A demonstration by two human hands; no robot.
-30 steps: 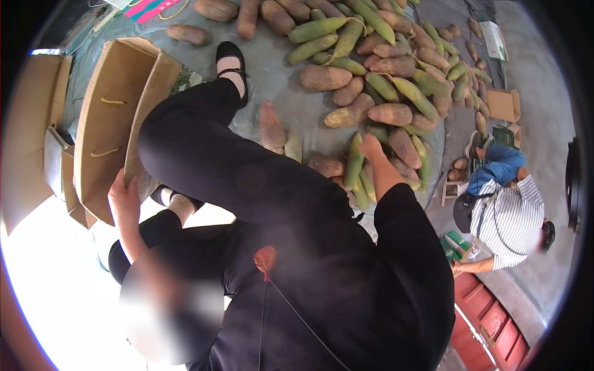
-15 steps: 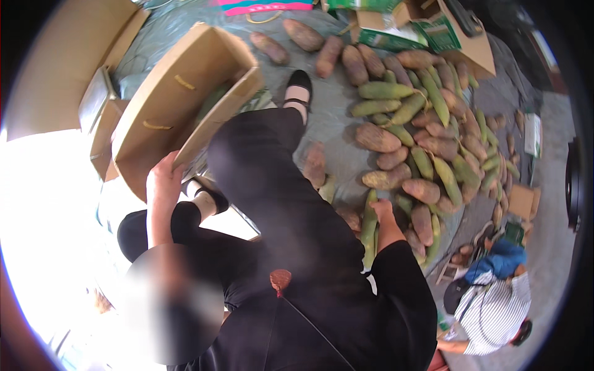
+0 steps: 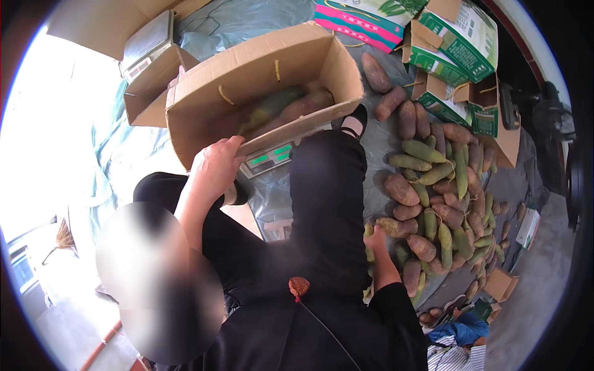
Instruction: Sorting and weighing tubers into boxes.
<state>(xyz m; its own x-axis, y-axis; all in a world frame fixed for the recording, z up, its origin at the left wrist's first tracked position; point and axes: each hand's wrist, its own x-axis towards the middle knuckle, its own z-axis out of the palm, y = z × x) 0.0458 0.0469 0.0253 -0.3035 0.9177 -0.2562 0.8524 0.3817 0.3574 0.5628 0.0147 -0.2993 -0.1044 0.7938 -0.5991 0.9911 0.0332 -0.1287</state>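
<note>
My left hand (image 3: 216,162) grips the near rim of an open cardboard box (image 3: 250,65) with yellow cord handles. Inside it lie a long green radish (image 3: 275,104) and thick reddish-brown roots (image 3: 307,105), somewhat blurred. Under the box is a scale (image 3: 270,158) with a lit green display. My right hand (image 3: 376,238), low beside my right thigh, is closed around a green radish (image 3: 369,253), mostly hidden by the hand and leg. Next to that hand begins a large heap of green radishes (image 3: 447,244) and reddish-brown roots (image 3: 402,189).
Green-and-white cartons (image 3: 461,43) and a pink-and-blue box (image 3: 359,28) stand at the back right. Another scale (image 3: 147,46) sits on a carton at the back left. Plastic sheeting (image 3: 272,198) covers the floor. A person in a striped top (image 3: 455,355) is at lower right.
My view has swung left, so the box appears further right, with its contents and the scale display now showing. Both hands keep their holds.
</note>
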